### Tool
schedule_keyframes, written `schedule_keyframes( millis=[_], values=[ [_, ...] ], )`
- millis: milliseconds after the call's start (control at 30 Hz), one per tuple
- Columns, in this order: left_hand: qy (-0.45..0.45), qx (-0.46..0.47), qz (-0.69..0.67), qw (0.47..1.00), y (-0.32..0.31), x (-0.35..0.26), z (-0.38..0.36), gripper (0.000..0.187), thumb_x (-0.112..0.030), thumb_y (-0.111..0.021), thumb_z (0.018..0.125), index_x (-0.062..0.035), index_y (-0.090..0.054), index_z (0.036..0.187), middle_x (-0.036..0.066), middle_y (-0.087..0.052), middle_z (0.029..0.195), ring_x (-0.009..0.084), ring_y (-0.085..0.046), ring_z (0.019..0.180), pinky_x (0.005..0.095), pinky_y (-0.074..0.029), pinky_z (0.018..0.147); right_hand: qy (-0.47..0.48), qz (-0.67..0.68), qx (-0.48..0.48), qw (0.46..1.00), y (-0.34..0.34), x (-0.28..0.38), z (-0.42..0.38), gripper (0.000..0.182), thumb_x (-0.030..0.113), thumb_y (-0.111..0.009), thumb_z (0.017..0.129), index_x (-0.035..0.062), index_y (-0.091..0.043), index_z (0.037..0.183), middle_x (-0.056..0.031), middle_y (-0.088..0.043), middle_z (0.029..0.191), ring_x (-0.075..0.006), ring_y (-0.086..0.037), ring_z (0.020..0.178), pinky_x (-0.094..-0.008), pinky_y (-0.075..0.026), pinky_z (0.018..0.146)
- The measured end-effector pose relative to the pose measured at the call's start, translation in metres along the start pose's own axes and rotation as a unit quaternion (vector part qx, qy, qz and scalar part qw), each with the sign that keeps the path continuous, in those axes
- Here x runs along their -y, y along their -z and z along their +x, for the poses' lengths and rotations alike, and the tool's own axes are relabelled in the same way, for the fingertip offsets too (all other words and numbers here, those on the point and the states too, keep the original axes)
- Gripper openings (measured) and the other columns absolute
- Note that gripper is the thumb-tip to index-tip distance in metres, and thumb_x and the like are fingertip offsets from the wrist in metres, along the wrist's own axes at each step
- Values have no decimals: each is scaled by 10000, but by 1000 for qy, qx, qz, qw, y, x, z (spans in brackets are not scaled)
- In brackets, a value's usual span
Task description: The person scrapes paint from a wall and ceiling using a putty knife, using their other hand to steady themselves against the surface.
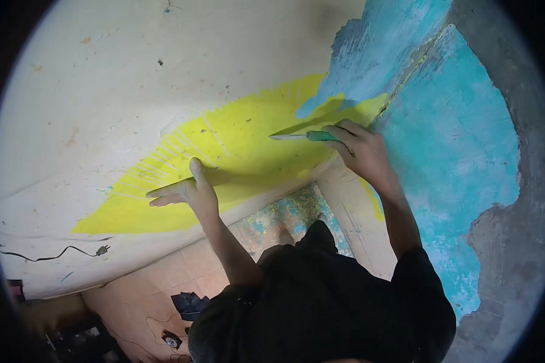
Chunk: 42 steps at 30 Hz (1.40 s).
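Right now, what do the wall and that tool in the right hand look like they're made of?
Wall: likely plaster or cement, matte, chipped and stained, with yellow and flaking turquoise paint. Tool in the right hand: flat pale blade, probably metal, with a green handle, possibly plastic.

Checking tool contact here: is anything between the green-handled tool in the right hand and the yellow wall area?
Nothing visible. The right hand holds the green-handled tool with its tip on the yellow paint; the left hand rests flat farther left, apart from it.
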<state>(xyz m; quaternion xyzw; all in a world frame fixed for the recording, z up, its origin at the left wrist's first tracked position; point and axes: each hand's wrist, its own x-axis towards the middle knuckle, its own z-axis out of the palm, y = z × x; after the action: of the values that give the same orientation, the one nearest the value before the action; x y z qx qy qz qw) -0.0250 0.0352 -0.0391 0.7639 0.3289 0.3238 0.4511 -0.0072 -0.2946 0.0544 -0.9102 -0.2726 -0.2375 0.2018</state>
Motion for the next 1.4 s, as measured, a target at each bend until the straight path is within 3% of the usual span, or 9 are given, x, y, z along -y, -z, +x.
schedule_keyframes(
  millis=[133,233,300,433,533,833,1033,1400],
  values=[
    [0,6,1,1000,1,0,1,1287,-567,-634,880,80,364,1371,405,451,1351,502,370,1343,621,91,1119,-29,-35,-9,999,34,-10,5,273,136,-703,839,108,-705,1110,-98,-686,990,-305,-675,874,-384,-550,756],
    [7,6,-8,1000,2,1,1,1299,-569,-642,873,83,368,1367,408,455,1345,507,374,1339,632,93,1113,-22,-29,-54,998,87,-15,14,245,91,-683,851,89,-707,1094,-104,-675,973,-305,-672,838,-394,-533,720],
    [16,11,-19,1000,2,4,3,1309,-579,-643,868,81,372,1364,409,455,1344,508,374,1339,632,89,1114,-134,-94,-96,982,105,-12,15,239,59,-674,846,81,-708,1081,-111,-660,953,-308,-666,813,-399,-513,696],
    [7,0,-29,1000,2,1,1,1331,-610,-644,852,68,381,1364,413,455,1340,510,370,1341,630,84,1115,-102,-112,-109,982,96,-17,8,244,68,-684,834,77,-705,1077,-117,-647,950,-319,-656,794,-401,-501,683],
    [-9,-9,-8,1000,1,3,1,1330,-635,-628,850,64,379,1368,416,451,1342,513,362,1344,634,85,1113,-57,-116,-39,991,79,-22,-1,240,88,-686,836,70,-700,1074,-118,-643,976,-348,-635,810,-405,-502,684],
    [15,-17,-10,1000,2,-2,-2,1327,-638,-625,848,62,369,1377,417,444,1347,517,346,1352,622,72,1125,-137,-135,-92,977,110,-37,11,240,108,-690,843,86,-707,1082,-101,-639,958,-319,-633,780,-371,-495,669],
    [7,-8,-6,1000,1,0,-1,1324,-638,-627,846,52,367,1384,417,441,1350,523,344,1351,623,73,1125,-131,-111,-53,984,99,-48,-4,234,113,-693,844,84,-710,1075,-111,-646,959,-331,-631,779,-383,-494,675],
    [-13,-23,-16,1000,0,0,2,1317,-603,-641,855,65,365,1379,424,442,1344,532,331,1355,633,72,1117,-101,-52,-83,990,59,-52,-17,202,84,-691,856,21,-696,1048,-128,-632,933,-315,-622,771,-361,-501,701]
  ],
)
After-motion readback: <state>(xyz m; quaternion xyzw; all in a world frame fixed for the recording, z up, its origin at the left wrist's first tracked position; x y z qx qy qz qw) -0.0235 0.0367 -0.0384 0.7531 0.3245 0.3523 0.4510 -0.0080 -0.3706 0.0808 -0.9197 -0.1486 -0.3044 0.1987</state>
